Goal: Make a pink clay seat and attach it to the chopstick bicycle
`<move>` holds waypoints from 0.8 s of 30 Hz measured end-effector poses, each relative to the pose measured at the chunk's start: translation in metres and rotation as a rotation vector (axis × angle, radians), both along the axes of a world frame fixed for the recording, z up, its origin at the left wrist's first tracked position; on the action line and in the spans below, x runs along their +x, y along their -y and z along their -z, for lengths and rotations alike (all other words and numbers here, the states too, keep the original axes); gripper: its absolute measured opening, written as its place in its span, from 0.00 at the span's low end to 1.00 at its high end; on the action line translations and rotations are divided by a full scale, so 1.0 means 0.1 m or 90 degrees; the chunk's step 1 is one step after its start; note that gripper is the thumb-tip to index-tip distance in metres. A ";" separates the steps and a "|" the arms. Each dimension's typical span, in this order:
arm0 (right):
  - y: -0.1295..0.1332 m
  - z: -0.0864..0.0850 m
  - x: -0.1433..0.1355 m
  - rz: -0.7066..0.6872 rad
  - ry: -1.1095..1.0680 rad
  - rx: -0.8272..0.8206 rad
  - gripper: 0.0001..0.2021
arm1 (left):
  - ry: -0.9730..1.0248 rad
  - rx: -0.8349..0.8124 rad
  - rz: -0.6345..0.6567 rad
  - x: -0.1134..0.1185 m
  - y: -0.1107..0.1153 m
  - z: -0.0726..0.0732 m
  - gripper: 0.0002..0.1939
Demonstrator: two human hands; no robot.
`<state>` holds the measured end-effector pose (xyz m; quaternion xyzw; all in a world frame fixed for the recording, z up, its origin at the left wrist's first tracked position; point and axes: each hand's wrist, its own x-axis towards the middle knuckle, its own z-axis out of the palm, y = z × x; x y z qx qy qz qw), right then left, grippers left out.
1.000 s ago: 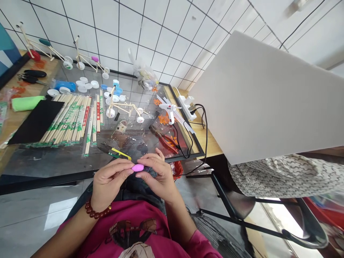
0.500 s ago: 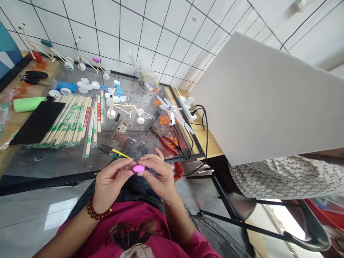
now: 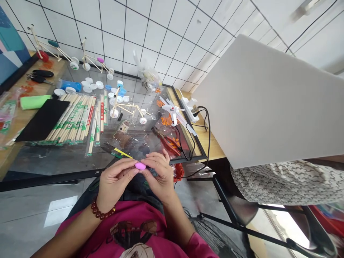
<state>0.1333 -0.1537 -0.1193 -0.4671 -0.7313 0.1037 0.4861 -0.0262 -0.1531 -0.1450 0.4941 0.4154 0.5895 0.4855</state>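
Note:
A small pink oval piece [image 3: 140,166] is pinched between the fingertips of both hands, just off the table's front edge. My left hand [image 3: 114,181] has its thumb and index finger at the left end of the piece. My right hand [image 3: 159,175] grips the right end, with its outer fingers raised. Just beyond the fingers, a yellow-handled cutter [image 3: 123,153] lies on the glass. Farther back stands a stick bicycle frame [image 3: 130,109] with white cap wheels and no pink piece on it.
Wrapped chopsticks [image 3: 76,120] and a black sheet [image 3: 43,120] lie left. Two finished bicycles [image 3: 100,60] stand at the back. Pliers [image 3: 168,141], a white glue gun [image 3: 172,111], cables and a power strip [image 3: 189,109] are right. A large pale panel [image 3: 276,107] rises beyond.
The view has shifted slightly, so the table items appear a little farther right. Both hands still pinch the pink piece, which is slightly turned.

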 end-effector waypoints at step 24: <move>-0.06 -0.03 0.10 -0.095 0.116 -0.098 0.11 | 0.137 -0.302 0.163 0.02 -0.07 -0.08 0.12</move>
